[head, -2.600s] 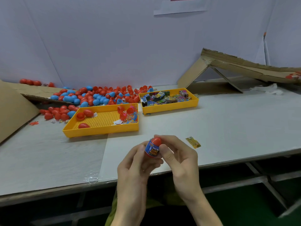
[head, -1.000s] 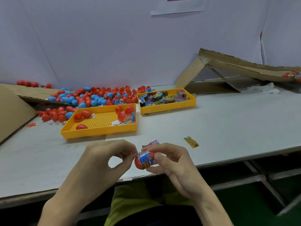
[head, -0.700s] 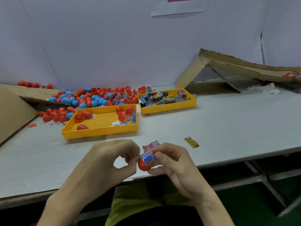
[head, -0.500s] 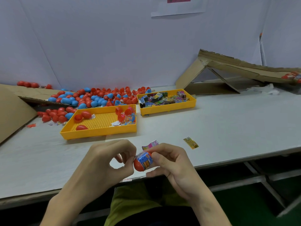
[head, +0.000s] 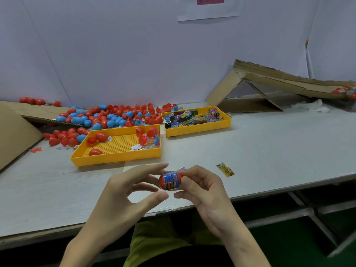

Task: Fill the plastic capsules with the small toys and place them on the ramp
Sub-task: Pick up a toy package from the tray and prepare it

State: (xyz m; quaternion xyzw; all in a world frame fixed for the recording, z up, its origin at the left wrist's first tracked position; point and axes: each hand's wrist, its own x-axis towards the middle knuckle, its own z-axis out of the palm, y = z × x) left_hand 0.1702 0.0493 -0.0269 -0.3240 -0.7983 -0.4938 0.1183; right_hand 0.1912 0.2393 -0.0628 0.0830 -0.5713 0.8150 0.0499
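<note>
Table (head: 269,160), pale grey, fills the scene from left to right below a plain light wall. At its far right stands a cardboard ramp (head: 289,83), propped up at the left end and sloping down to the right, with a few finished capsules (head: 344,91) lying on it at the right edge of the view. A second sheet of cardboard (head: 13,132) leans at the left edge. Along the far left of the table sprawls a heap of red and blue capsule shells (head: 107,116).

Just in front of that heap sits a yellow perforated tray (head: 115,158) holding a few red shells on its left side and loose toys and shells in its right corner. To its right and a little farther back, a smaller yellow tray (head: 198,130) is filled with small printed toy packets.

Near the table's front edge, the left hand (head: 123,193) is spread, forefinger straight above and thumb below the left end of the capsule; contact cannot be made out through the blur. The right hand (head: 206,189) pinches the right end of a closed red capsule (head: 170,181) with a blue printed band, held sideways above the table between the two hands.

A pink packet (head: 182,168) peeks out just behind the capsule. A yellow packet (head: 225,169) lies flat on the table to the right of the right hand.
</note>
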